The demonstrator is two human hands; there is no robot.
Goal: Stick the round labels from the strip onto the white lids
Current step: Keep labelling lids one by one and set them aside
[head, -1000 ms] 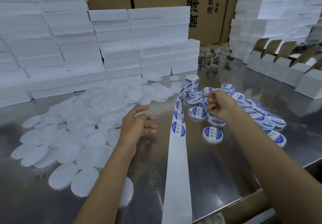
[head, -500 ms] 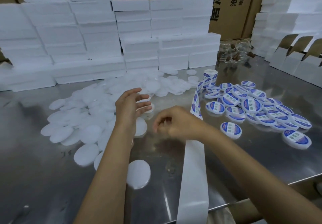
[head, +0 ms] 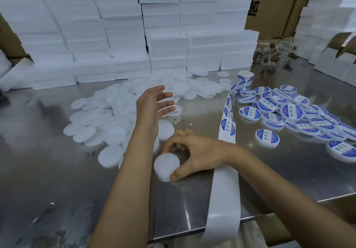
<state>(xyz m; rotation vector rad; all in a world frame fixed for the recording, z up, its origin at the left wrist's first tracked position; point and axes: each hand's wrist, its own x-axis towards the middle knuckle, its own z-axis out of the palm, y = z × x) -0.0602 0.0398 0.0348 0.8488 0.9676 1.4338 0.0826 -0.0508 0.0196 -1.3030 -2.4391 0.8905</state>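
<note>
**Lid in right hand, labels a short reach to the right**

Head view: right hand curls over a plain white lid near the front of the steel table, thumb at its near rim, fingers at the far rim; whether the lid is lifted or still resting cannot be told. The left hand hovers beyond it, fingers spread and holding nothing, above the heap of unlabelled lids. The label strip runs just right of the gripping hand, its long axis from the roll at the back toward the table's front edge, where bare backing hangs over. The nearest label sits past the right wrist, likely closer to the right hand than the left. Finished labelled lids lie further right, clear of the path. Foam blocks and cartons line the back.
</note>
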